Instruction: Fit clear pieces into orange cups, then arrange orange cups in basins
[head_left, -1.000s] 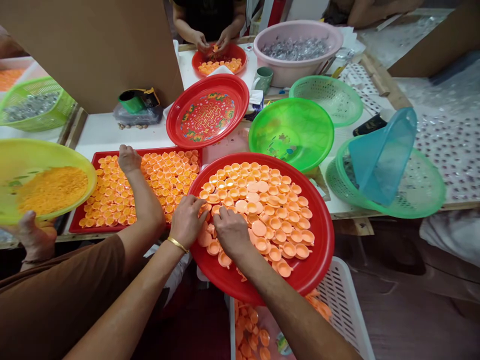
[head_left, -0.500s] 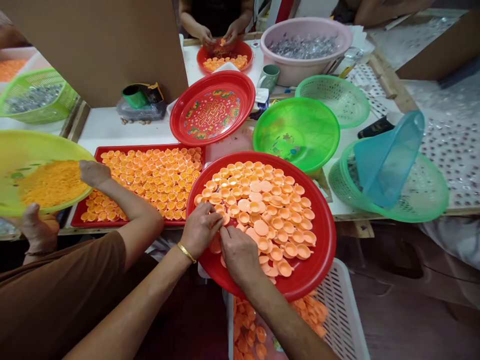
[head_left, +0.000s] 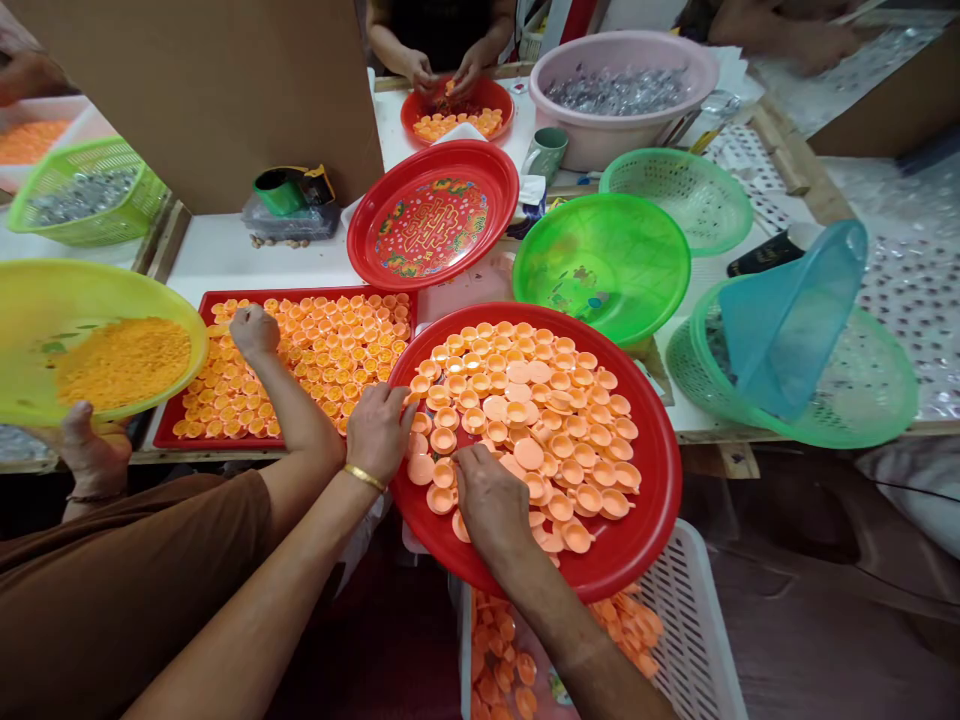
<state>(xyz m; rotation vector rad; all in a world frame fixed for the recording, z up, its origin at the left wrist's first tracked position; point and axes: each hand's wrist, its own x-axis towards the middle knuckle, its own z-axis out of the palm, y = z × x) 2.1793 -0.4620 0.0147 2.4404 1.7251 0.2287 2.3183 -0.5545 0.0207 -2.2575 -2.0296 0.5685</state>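
A big round red tray (head_left: 660, 470) holds many small orange plastic cups (head_left: 577, 445), most lying face up, with some flat round orange pieces (head_left: 529, 454) among them. My left hand (head_left: 379, 430), wearing a gold bracelet, is at the tray's left rim. Its thumb and fingers come together at an orange cup. Over the lower left of the cups, my right hand (head_left: 491, 500) has its fingers bent down in a pinch. The back of the hand hides what its fingertips hold, if anything.
Left of me, a co-worker's hand (head_left: 255, 330) hovers over a rectangular red tray (head_left: 169, 425) of filled cups; the other supports a yellow basin (head_left: 22, 290). Below is a white crate (head_left: 694, 620). Behind stand a red platter (head_left: 435, 215), a green basin (head_left: 600, 265) and a teal basket (head_left: 877, 400).
My hands have moved apart: the left toward the tray's rim, the right slightly right and down. The co-worker's hand has gone from the yellow basin to over the rectangular tray.
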